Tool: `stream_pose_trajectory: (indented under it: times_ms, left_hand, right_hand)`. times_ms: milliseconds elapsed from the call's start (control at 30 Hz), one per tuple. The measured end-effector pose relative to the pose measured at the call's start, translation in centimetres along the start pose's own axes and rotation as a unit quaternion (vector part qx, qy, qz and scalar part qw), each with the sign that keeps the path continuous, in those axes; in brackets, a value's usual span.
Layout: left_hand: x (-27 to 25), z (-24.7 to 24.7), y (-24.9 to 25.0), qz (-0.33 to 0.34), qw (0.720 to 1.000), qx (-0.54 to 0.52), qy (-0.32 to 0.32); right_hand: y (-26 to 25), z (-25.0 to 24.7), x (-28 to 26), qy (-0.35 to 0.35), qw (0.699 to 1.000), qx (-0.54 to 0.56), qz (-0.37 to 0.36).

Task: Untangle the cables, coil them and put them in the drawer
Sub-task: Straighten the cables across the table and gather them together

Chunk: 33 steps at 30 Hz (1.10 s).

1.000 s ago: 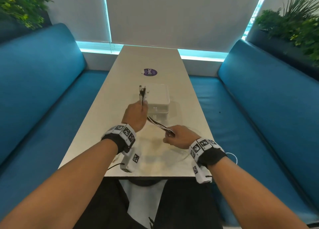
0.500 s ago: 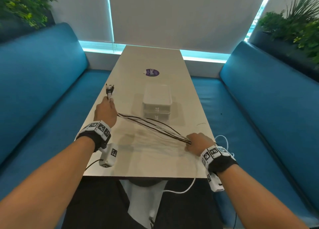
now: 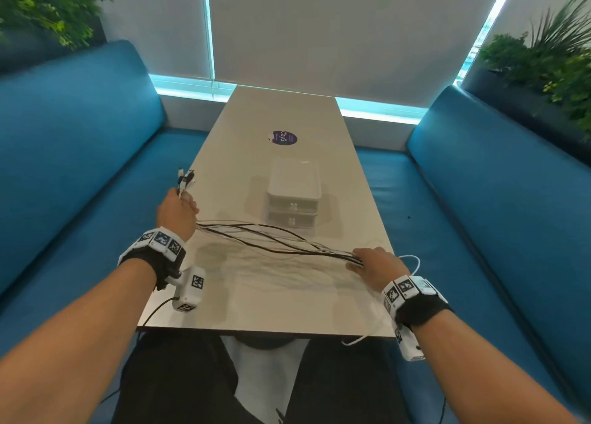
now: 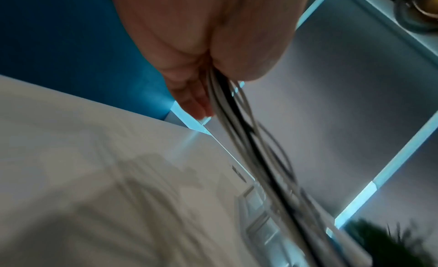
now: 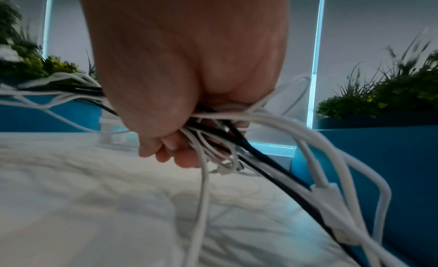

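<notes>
A bundle of black and white cables (image 3: 275, 241) stretches above the table between my two hands. My left hand (image 3: 177, 211) grips one end at the table's left edge, with the plugs (image 3: 185, 180) sticking up past the fingers. My right hand (image 3: 374, 262) grips the other end near the front right corner; the wrist view shows its fingers (image 5: 166, 151) curled round many white and black strands (image 5: 237, 140). Loose white loops (image 3: 412, 263) trail off the table edge beside it. A small white two-drawer unit (image 3: 293, 199) stands mid-table, both drawers closed.
The long pale table (image 3: 287, 295) carries a round purple sticker (image 3: 283, 138) at its far half. Blue benches (image 3: 80, 167) run along both sides. Plants (image 3: 543, 65) stand behind the bench backs. My legs are under the near edge.
My hands have drawn apart, left hand to the left edge and right hand to the front right corner. The cable bundle between them has lengthened and spread into separate strands.
</notes>
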<state>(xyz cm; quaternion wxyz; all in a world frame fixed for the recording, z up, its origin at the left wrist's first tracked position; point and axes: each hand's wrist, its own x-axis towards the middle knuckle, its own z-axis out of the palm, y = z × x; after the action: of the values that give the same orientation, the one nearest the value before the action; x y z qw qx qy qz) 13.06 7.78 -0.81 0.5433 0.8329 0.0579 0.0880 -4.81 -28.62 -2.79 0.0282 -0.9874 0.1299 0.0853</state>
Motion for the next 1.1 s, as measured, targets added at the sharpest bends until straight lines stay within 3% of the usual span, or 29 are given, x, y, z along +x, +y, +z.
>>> stream_pose_trajectory:
  times_ms: [133, 300, 400, 500, 600, 667, 833, 1000, 1100]
  left_hand:
    - [0.6, -1.1, 0.3, -0.097, 0.969, -0.226, 0.008]
    - [0.9, -2.1, 0.4, -0.154, 0.92, -0.36, 0.006]
    - [0.8, -2.2, 0.4, -0.159, 0.924, -0.347, 0.027]
    - [0.8, -1.8, 0.3, -0.154, 0.951, -0.268, 0.023]
    - [0.1, -1.5, -0.6, -0.053, 0.999, 0.001, -0.013]
    - [-0.6, -1.0, -1.9, 0.013, 0.988, 0.148, -0.046]
    - [-1.8, -0.4, -3.4, 0.068, 0.947, 0.303, -0.08]
    - [-0.7, -2.2, -3.1, 0.06, 0.931, 0.354, -0.059]
    - [0.4, -4.5, -3.0, 0.059, 0.924, 0.378, -0.026]
  right_hand:
    - [-1.1, 0.2, 0.3, -0.01, 1.0, -0.009, -0.014]
    - [-1.6, 1.7, 0.2, -0.021, 0.999, -0.027, -0.004]
    - [-1.5, 2.0, 0.2, -0.027, 0.999, -0.033, 0.003]
    - [-1.0, 1.7, -0.1, -0.028, 0.999, -0.026, 0.018]
    - [0.1, 1.2, -0.8, -0.018, 0.998, -0.035, 0.051]
    - [0.7, 0.9, -1.2, -0.019, 0.997, -0.037, 0.064]
    - [1.6, 0.0, -1.0, -0.019, 0.996, -0.063, 0.061]
    - [0.8, -1.8, -0.2, 0.018, 0.989, -0.147, 0.005]
    - [-1.3, -2.6, 0.3, 0.064, 0.984, -0.152, -0.07]
